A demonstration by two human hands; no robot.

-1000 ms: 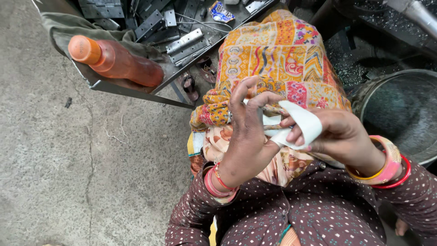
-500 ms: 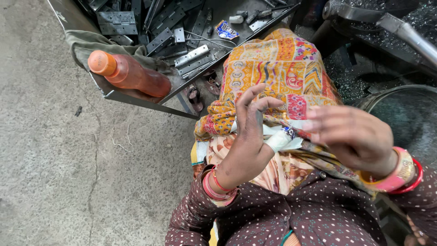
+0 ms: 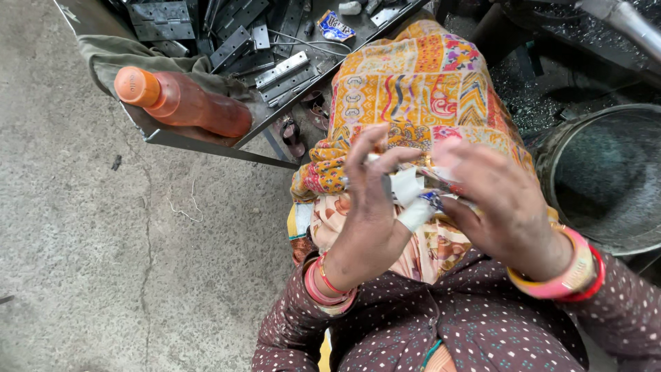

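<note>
We see our left hand (image 3: 368, 207) raised over our lap, fingers spread, touching a strip of white tape (image 3: 412, 200) that our right hand (image 3: 499, 207) also grips. Below them lies patterned orange cloth (image 3: 406, 89). To the left, an orange bottle (image 3: 182, 103) lies on a metal tray (image 3: 206, 141) of hinges (image 3: 286, 72). A dark drum (image 3: 606, 176) stands at right.

i see a white strip of tape or cloth (image 3: 411, 200), crumpled and partly wound, held up between both my hands above my lap, its blue-marked end hanging low.
</note>
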